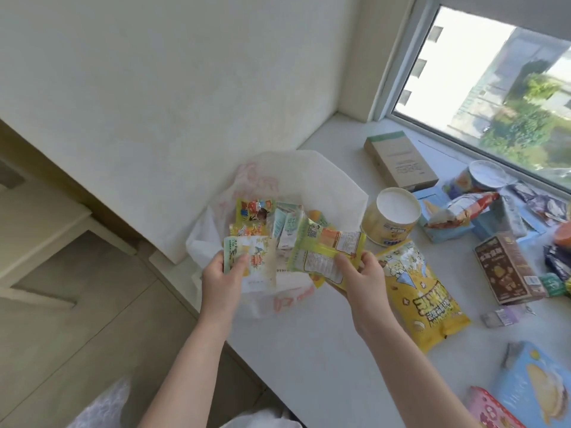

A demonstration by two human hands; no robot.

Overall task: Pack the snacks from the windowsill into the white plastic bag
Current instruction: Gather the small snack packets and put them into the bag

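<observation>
White plastic bag [312, 183] open on the windowsill [309, 350], against the wall, with small snack packets [268, 220] already inside. Left hand [221, 274] at the bag's mouth, thumb and fingers pinching a pale green packet [255, 264]. Right hand [360, 274] just beside it, fingers curled round a yellow-green packet [327, 251], held over the bag's opening. More snacks waiting on the sill to the right: a big yellow popcorn bag [423, 298] touching the right wrist, a round tub [391, 219] next to the white bag, a brown box [506, 267], a tan box [398, 159] near the window [494, 81], blue boxes [534, 384] at the near corner.
</observation>
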